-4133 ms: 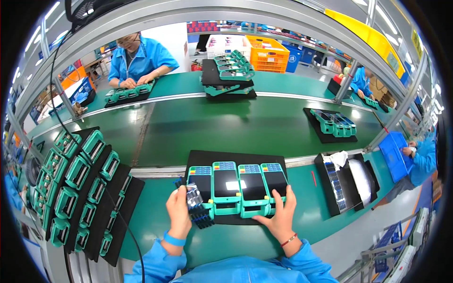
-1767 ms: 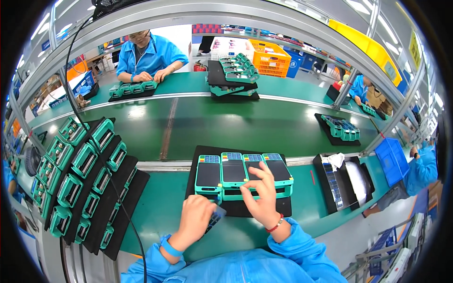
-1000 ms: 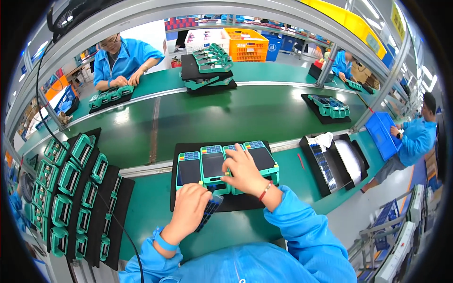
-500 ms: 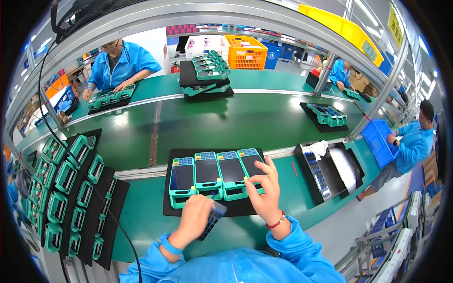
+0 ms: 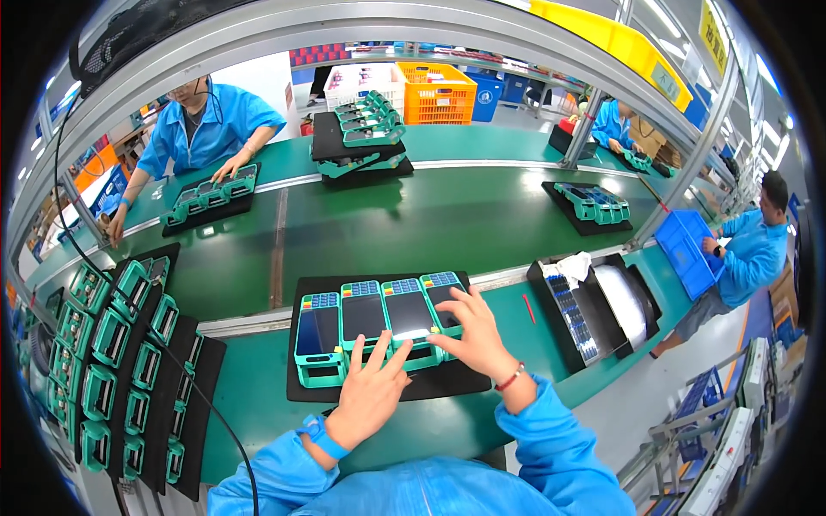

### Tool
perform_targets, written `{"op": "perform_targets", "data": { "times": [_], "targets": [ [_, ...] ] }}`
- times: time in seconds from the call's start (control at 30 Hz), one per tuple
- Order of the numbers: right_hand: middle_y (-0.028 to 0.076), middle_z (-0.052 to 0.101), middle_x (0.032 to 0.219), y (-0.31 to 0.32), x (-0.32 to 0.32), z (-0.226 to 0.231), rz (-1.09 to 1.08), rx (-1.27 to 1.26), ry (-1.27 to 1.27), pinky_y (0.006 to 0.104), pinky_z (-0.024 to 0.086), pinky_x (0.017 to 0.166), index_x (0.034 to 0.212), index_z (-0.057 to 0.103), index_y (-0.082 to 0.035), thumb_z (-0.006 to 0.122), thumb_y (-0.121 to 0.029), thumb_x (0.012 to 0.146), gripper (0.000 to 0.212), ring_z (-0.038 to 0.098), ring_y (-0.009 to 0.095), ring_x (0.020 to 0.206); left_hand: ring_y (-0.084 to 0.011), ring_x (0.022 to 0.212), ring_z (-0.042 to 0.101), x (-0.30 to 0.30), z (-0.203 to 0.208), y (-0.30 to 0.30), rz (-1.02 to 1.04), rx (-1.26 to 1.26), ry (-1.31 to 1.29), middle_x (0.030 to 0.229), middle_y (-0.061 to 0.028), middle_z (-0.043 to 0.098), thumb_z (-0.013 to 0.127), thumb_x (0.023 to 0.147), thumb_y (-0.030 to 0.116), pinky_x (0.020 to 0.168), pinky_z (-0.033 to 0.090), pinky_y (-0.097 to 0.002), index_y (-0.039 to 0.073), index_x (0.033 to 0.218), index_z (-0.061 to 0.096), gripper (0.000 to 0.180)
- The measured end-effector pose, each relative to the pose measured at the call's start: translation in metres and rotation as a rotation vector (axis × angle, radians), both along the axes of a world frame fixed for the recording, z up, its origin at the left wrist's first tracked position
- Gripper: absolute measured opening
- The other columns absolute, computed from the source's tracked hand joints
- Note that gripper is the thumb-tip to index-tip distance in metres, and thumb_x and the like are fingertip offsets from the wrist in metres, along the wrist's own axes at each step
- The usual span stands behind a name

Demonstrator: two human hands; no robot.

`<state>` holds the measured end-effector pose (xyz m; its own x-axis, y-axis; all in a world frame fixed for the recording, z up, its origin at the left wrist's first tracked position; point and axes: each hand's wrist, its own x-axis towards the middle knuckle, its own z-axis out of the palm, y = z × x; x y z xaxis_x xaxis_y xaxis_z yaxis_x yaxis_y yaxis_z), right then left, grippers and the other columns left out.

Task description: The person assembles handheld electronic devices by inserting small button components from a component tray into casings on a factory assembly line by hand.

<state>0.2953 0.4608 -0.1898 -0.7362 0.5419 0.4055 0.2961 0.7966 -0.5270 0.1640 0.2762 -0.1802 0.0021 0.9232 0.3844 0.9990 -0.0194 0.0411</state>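
Several green-framed payment terminals (image 5: 319, 331) with dark screens and blue keypads stand side by side on a black mat (image 5: 301, 392). Over the lower ends of the middle ones lies my left hand (image 5: 372, 391), its fingers stretched and spread, with no held object showing. My right hand (image 5: 478, 337) is at the terminal on the right end (image 5: 440, 297); thumb and forefinger are apart beside its screen. Small yellow tabs show near the lower edges of the screens. My hands hide the lower parts of the middle and right terminals.
On the left, black trays of green housings (image 5: 110, 335) are stacked, with a black cable (image 5: 200, 389) hanging across. To the right are a red pen (image 5: 529, 310) and a black box (image 5: 585, 314) of dark parts. Beyond the belt (image 5: 361, 232), a co-worker (image 5: 202, 129) handles a similar tray.
My left hand had a dark blue keypad-like piece; that piece no longer shows and the fingers are now spread over the terminals. My right hand has lowered slightly, its fingers bent less upward.
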Motion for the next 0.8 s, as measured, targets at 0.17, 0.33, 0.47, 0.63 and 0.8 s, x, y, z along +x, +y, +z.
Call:
{"op": "perform_targets", "data": {
  "times": [0.17, 0.33, 0.47, 0.63, 0.8],
  "targets": [
    [0.017, 0.042, 0.137, 0.018, -0.014, 0.013, 0.048, -0.057, -0.371, 0.0553, 0.023, 0.107, 0.103, 0.057, -0.015, 0.079, -0.039, 0.068, 0.047, 0.022, 0.047, 0.135, -0.029, 0.111, 0.052, -0.003, 0.015, 0.0, -0.023, 0.042, -0.374, 0.103, -0.008, 0.063, 0.06, 0.084, 0.018, 0.097, 0.035, -0.048, 0.005, 0.084, 0.066, 0.014],
    [0.015, 0.044, 0.137, -0.011, -0.003, 0.036, 0.349, -0.203, -0.057, 0.0516, 0.022, 0.109, 0.096, 0.062, -0.011, 0.077, -0.025, 0.074, 0.03, 0.02, 0.042, 0.138, -0.0319, 0.08, 0.056, -0.01, 0.013, -0.01, -0.07, -0.017, -0.976, 0.084, -0.0154, 0.058, 0.049, 0.094, 0.015, 0.071, 0.045, -0.0376, -0.001, 0.089, 0.06, 0.02],
    [0.014, 0.046, 0.137, -0.043, 0.009, 0.036, 0.512, -0.433, 0.216, 0.0471, 0.026, 0.109, 0.088, 0.063, -0.009, 0.07, -0.01, 0.08, 0.011, 0.024, 0.038, 0.139, -0.0266, 0.079, 0.058, 0.006, 0.018, -0.004, -0.093, -0.165, -1.102, 0.085, -0.0135, 0.058, 0.048, 0.096, 0.02, 0.071, 0.045, -0.0355, 0.0, 0.09, 0.059, 0.024],
    [0.015, 0.048, 0.131, -0.049, 0.048, 0.051, 0.133, 0.071, 0.558, 0.047, 0.03, 0.106, 0.081, 0.06, -0.006, 0.067, -0.002, 0.076, 0.01, 0.035, 0.038, 0.133, -0.017, 0.083, 0.06, 0.002, 0.008, -0.005, 0.007, -0.108, -2.178, 0.091, -0.0084, 0.062, 0.035, 0.102, 0.034, 0.074, 0.048, -0.0313, 0.006, 0.088, 0.055, 0.037],
    [0.016, 0.05, 0.13, 0.006, 0.049, -0.004, -0.228, -0.175, 0.488, 0.0443, 0.032, 0.104, 0.083, 0.062, -0.006, 0.069, -0.01, 0.08, 0.009, 0.037, 0.038, 0.13, -0.0308, 0.106, 0.052, 0.04, -0.006, 0.027, -0.11, 0.104, -0.585, 0.101, -0.0078, 0.062, 0.058, 0.086, 0.02, 0.094, 0.037, -0.0445, 0.005, 0.084, 0.061, 0.015]
  ]
}}
